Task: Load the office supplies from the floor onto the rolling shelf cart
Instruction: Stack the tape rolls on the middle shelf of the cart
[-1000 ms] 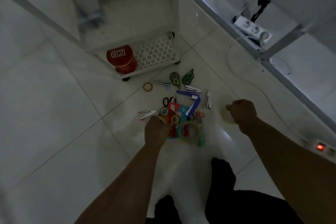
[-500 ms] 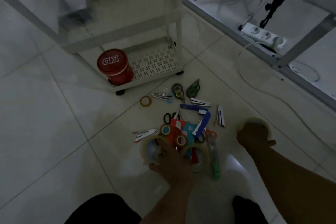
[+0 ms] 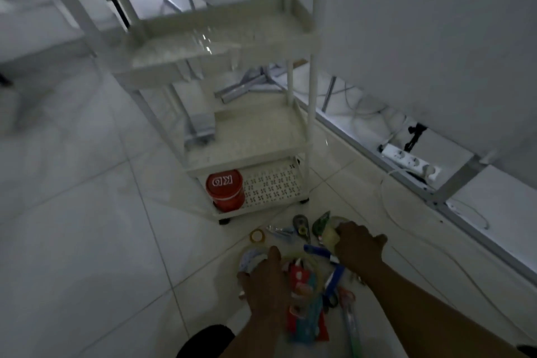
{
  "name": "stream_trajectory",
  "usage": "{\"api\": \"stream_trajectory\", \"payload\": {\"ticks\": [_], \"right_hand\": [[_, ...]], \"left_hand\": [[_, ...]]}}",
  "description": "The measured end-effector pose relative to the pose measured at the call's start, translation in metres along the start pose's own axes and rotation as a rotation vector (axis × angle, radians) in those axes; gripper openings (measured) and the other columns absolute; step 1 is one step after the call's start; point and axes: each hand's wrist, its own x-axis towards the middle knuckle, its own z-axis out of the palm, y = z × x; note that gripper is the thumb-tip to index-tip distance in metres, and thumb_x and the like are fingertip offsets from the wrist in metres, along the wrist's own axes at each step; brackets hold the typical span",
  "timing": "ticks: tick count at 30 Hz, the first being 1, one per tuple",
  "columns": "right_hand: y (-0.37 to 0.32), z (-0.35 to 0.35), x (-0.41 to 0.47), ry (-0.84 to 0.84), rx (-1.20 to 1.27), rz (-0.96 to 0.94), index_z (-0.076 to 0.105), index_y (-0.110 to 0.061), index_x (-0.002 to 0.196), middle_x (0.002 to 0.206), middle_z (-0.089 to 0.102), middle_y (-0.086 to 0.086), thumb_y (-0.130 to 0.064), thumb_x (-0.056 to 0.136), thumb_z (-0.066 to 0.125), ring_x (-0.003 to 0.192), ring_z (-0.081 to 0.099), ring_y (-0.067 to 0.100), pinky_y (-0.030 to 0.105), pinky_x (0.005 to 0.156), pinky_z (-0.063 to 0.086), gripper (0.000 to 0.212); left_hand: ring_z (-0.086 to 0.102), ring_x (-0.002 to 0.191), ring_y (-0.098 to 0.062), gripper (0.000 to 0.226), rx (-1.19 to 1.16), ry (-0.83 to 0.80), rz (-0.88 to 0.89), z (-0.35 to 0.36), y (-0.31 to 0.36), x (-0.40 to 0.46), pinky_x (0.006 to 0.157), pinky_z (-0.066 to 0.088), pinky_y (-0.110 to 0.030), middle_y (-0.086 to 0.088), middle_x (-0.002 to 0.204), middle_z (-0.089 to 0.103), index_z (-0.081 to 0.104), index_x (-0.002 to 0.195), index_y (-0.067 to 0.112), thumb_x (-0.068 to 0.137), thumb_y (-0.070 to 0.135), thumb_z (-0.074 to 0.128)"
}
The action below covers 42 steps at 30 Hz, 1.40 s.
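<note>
floor (image 3: 72,212): white tiles | wall (image 3: 421,38): white | light: dim | power strip (image 3: 409,161): floor

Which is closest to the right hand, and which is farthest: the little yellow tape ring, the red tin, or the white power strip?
From the right hand, in the head view:
1. The yellow tape ring, on the floor just to its left.
2. The red tin, on the cart's bottom shelf, up and left.
3. The white power strip, off to the right by the wall. It is only slightly farther than the tin.

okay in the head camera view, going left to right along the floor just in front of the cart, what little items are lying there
small yellow tape ring → silver clip → grey correction tape dispenser → green correction tape dispenser → right hand, closed on a clear tape roll.
</note>
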Motion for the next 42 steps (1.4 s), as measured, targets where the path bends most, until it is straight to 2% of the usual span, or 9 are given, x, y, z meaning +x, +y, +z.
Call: {"api": "stream_trajectory", "payload": {"ticks": [3, 6, 9, 12, 17, 25, 29, 35, 42], "right_hand": [[-0.029, -0.032, -0.01, 0.063, -0.009, -0.102, 0.047, -0.018, 0.134, 0.139, 0.049, 0.0, -0.016, 0.092, 0.04, 0.127, 0.044, 0.019, 0.044, 0.115, 0.013, 0.042], [-0.06, -0.072, -0.021, 0.149, -0.058, -0.177, 0.048, -0.02, 0.131, 0.132, 0.054, 0.0, -0.017, 0.088, 0.043, 0.119, 0.049, 0.019, 0.042, 0.109, 0.02, 0.043], [-0.086, -0.112, -0.035, 0.212, -0.106, -0.235, 0.049, -0.022, 0.131, 0.129, 0.055, 0.001, -0.018, 0.085, 0.045, 0.117, 0.052, 0.022, 0.046, 0.11, 0.021, 0.047], [-0.108, -0.146, -0.051, 0.265, -0.068, -0.309, 0.054, -0.024, 0.128, 0.129, 0.056, 0.003, -0.015, 0.081, 0.047, 0.119, 0.052, 0.025, 0.049, 0.109, 0.024, 0.048], [-0.13, -0.172, -0.058, 0.305, -0.032, -0.378, 0.055, -0.024, 0.13, 0.134, 0.054, 0.011, -0.014, 0.08, 0.049, 0.121, 0.052, 0.031, 0.046, 0.103, 0.037, 0.051], [-0.154, -0.173, -0.043, 0.371, 0.066, -0.425, 0.063, -0.018, 0.122, 0.115, 0.065, 0.014, -0.02, 0.085, 0.053, 0.103, 0.064, 0.033, 0.038, 0.083, 0.054, 0.039], [-0.16, -0.168, -0.031, 0.412, 0.072, -0.418, 0.064, -0.009, 0.115, 0.112, 0.065, 0.016, -0.013, 0.083, 0.049, 0.098, 0.064, 0.033, 0.033, 0.074, 0.05, 0.035], [-0.165, -0.159, -0.015, 0.527, 0.034, -0.424, 0.061, -0.016, 0.119, 0.113, 0.065, 0.011, -0.01, 0.084, 0.05, 0.105, 0.061, 0.029, 0.033, 0.08, 0.049, 0.038], [-0.177, -0.152, 0.017, 0.455, 0.112, -0.399, 0.055, -0.017, 0.127, 0.125, 0.06, 0.01, -0.016, 0.088, 0.051, 0.116, 0.055, 0.027, 0.033, 0.089, 0.045, 0.038]], "left_hand": [[0.063, 0.077, -0.021, 0.003, -0.093, 0.144, 0.136, -0.055, 0.009, 0.013, 0.079, 0.048, -0.034, 0.005, 0.062, 0.053, 0.056, 0.081, 0.022, 0.078, 0.022, 0.057], [0.055, 0.055, -0.019, 0.026, -0.093, 0.208, 0.255, -0.105, 0.015, 0.033, 0.046, 0.035, -0.027, -0.001, 0.056, 0.056, 0.047, 0.06, 0.019, 0.061, 0.026, 0.072], [0.065, 0.089, -0.024, 0.026, -0.063, 0.215, 0.318, -0.169, 0.028, 0.035, 0.064, 0.043, -0.028, -0.006, 0.092, 0.069, 0.064, 0.095, 0.018, 0.078, 0.037, 0.063], [0.064, 0.099, -0.028, 0.031, -0.06, 0.137, 0.28, -0.223, 0.032, 0.039, 0.075, 0.05, -0.031, -0.01, 0.106, 0.067, 0.063, 0.102, 0.014, 0.075, 0.028, 0.065], [0.065, 0.093, -0.027, 0.028, -0.093, 0.103, 0.259, -0.269, 0.031, 0.053, 0.066, 0.048, -0.029, -0.01, 0.105, 0.066, 0.063, 0.099, 0.009, 0.076, 0.025, 0.067], [0.063, 0.098, -0.026, 0.029, -0.163, 0.155, 0.215, -0.288, 0.016, 0.085, 0.067, 0.038, -0.023, -0.01, 0.106, 0.065, 0.064, 0.098, 0.011, 0.076, 0.028, 0.071], [0.064, 0.092, -0.028, 0.024, -0.184, 0.187, 0.199, -0.29, 0.013, 0.101, 0.061, 0.036, -0.024, -0.013, 0.092, 0.065, 0.064, 0.093, 0.004, 0.079, 0.023, 0.068], [0.066, 0.09, -0.032, 0.026, -0.156, 0.215, 0.151, -0.288, 0.018, 0.123, 0.063, 0.044, -0.029, -0.019, 0.098, 0.068, 0.064, 0.095, 0.001, 0.082, 0.023, 0.065], [0.063, 0.098, -0.031, 0.038, -0.04, 0.234, 0.078, -0.289, 0.02, 0.159, 0.068, 0.046, -0.031, -0.016, 0.109, 0.065, 0.061, 0.112, 0.002, 0.089, 0.033, 0.057]]}}
